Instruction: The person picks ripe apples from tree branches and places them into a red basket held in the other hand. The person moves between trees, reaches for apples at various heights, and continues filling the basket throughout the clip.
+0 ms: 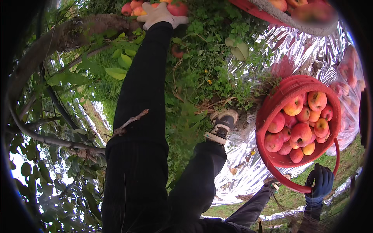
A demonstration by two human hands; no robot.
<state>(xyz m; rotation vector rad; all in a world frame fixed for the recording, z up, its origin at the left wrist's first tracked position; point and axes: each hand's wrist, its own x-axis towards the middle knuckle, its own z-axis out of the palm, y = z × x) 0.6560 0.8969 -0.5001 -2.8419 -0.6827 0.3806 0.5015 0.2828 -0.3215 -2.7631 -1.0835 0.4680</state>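
At the top, my left hand (159,16) in a pale glove stretches far out, fingers spread against a group of red and yellow apples (177,9). Its fingertips are partly lost among the fruit. My right hand (320,180), in a dark blue glove, is closed round the handle (287,182) of a red bucket (263,131). Many red-and-yellow apples (301,134) lie inside that bucket, which tilts so its opening faces me.
A second red container (259,11) with a grey rim holds apples at the top right. A thick branch (72,32) and leafy twigs crowd the left; one twig (132,121) crosses my left sleeve. Crinkled reflective film (236,174) covers ground near my shoe (223,125). Clear plastic (346,96) covers apples behind the bucket.
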